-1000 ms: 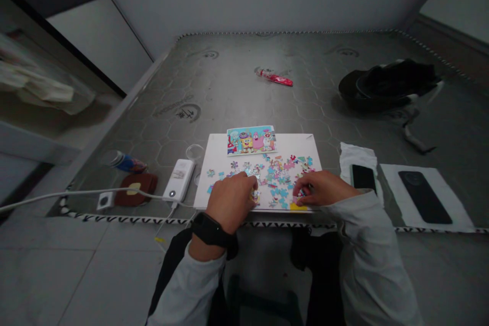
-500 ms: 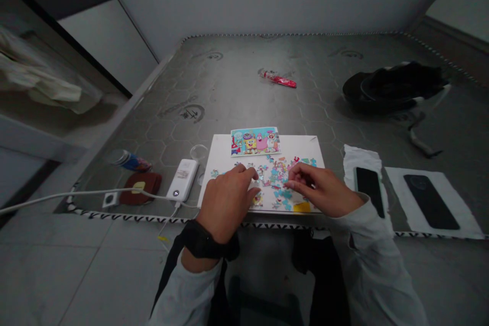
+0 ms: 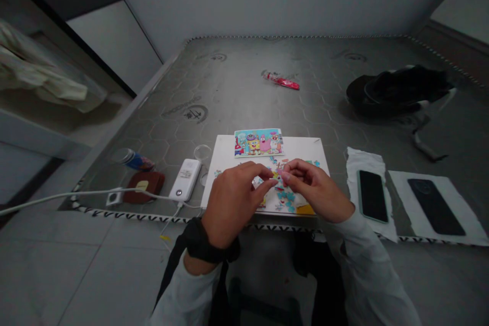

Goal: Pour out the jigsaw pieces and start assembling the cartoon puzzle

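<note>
My left hand (image 3: pixel 235 198) and my right hand (image 3: pixel 315 188) meet fingertip to fingertip above a white board (image 3: pixel 301 145) strewn with several loose puzzle pieces (image 3: pixel 284 198). Both hands pinch a small puzzle piece (image 3: pixel 278 177) between them. A colourful cartoon reference picture (image 3: pixel 259 142) lies at the board's far edge. A black watch sits on my left wrist. The hands hide much of the board and its pieces.
Left of the board lie a white power bank (image 3: pixel 184 180) with a cable, a dark red pouch (image 3: pixel 144 185) and a can (image 3: pixel 132 159). Two phones (image 3: pixel 372 195) (image 3: pixel 434 206) rest on white cloths at right. A red wrapper (image 3: pixel 283 81) and dark clothing (image 3: pixel 397 89) lie farther back.
Both hands have lifted off the board and come together in the middle. My right hand moved left and up with a piece; my left hand's fingers rose to meet it.
</note>
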